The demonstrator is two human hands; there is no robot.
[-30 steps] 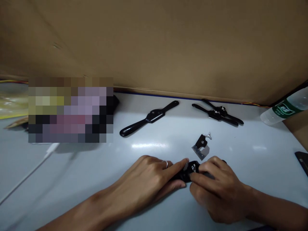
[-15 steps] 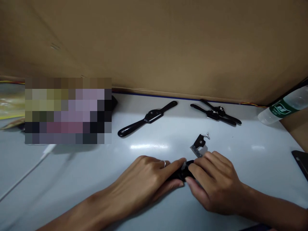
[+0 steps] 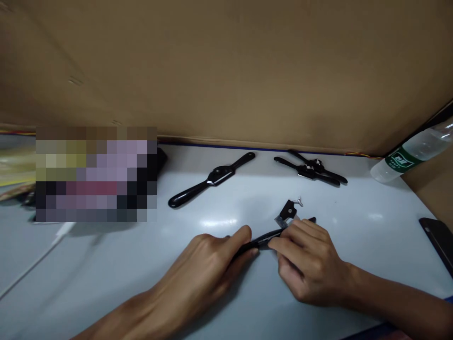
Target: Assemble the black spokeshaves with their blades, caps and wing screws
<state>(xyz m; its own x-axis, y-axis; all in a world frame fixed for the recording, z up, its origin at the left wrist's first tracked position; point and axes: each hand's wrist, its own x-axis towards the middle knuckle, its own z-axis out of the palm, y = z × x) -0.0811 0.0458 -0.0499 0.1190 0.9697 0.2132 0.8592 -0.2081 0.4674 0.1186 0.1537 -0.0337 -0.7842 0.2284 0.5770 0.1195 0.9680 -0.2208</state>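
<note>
My left hand (image 3: 215,255) is wrapped round one end of a black spokeshave (image 3: 267,237), thumb and fingers closed on it. My right hand (image 3: 313,264) grips the other side with curled fingers, hiding much of the tool's middle. The far tip pokes out beyond the right knuckles. Just behind that hand lies a small dark metal plate (image 3: 288,208) with a hole, a greyish lower edge beside it. A little silver thumbscrew (image 3: 299,202) rests at the plate's upper right.
Another black spokeshave body (image 3: 221,175) lies slantwise farther back. Two spokeshaves (image 3: 311,171) overlap at back right, near a green-labelled plastic bottle (image 3: 399,158) on its side. A dark phone-like object (image 3: 439,236) sits at the right edge. Cardboard (image 3: 226,71) walls the back; a white cable (image 3: 38,259) runs left.
The spokeshave has been turned between my hands and now shows its narrow side, slanting up to the right. My left fingers have shifted back along it, and the view has moved slightly.
</note>
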